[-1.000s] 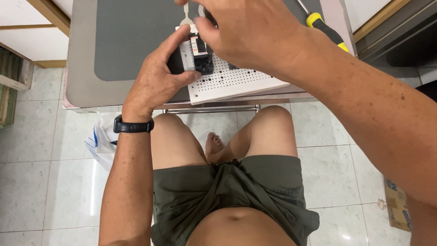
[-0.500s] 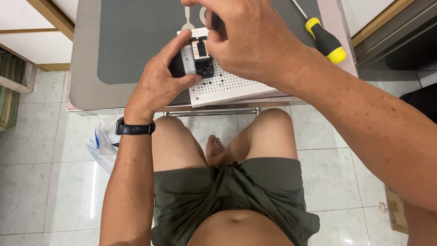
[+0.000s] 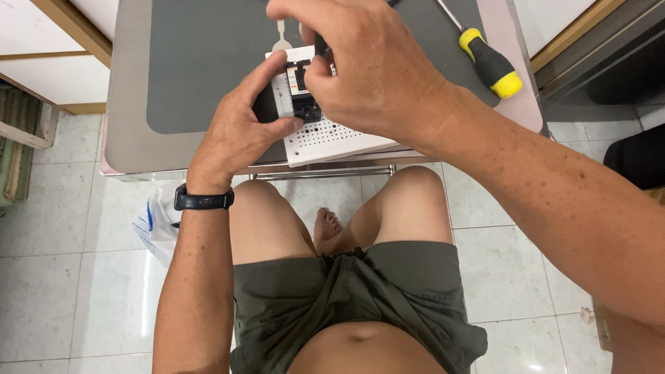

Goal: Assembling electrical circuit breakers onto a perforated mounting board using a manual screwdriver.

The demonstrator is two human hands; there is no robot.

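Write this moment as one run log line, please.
left hand: grips small black-and-white device | right hand: on device top | under: white perforated board | near: yellow-black screwdriver

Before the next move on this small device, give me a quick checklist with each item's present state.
1. Left hand steadies the small black and white device: ok, thumb and fingers clasp it from its left side.
2. Right hand on the device: ok, fingers pinch at its top; what they grip cannot be told.
3. Device backed by the white perforated board: ok, it sits on the board.
4. Board fully on the table: not ok, its near edge overhangs the table edge.
5. Screwdriver within reach: ok, it lies on the table beside the right wrist, untouched.
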